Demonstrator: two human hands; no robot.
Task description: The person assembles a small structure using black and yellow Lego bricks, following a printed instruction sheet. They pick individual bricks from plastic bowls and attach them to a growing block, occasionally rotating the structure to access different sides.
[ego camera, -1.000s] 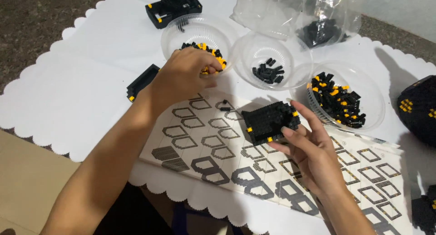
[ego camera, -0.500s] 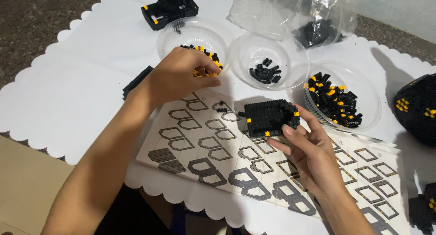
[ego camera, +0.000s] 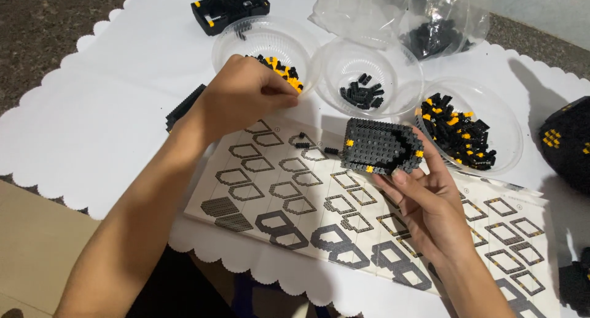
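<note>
The right hand (ego camera: 430, 207) grips the black brick assembly (ego camera: 381, 147) above the instruction sheet (ego camera: 344, 219), tilted studs-up. The left hand (ego camera: 243, 96), fingers curled closed, pinches at the left clear bowl (ego camera: 246, 44); taking one small piece and keeping the assembly steady would probably serve best

Three bowls (ego camera: 369, 78) sit far of the instruction sheet (ego camera: 295, 195); bags (ego camera: 405, 16) lie farther back, brick assembly (ego camera: 230, 7) far left

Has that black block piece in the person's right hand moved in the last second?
Yes. The black block piece has been tipped up, studded face to the camera, and now sits nearer the middle clear bowl than before, held in the right hand.
</note>
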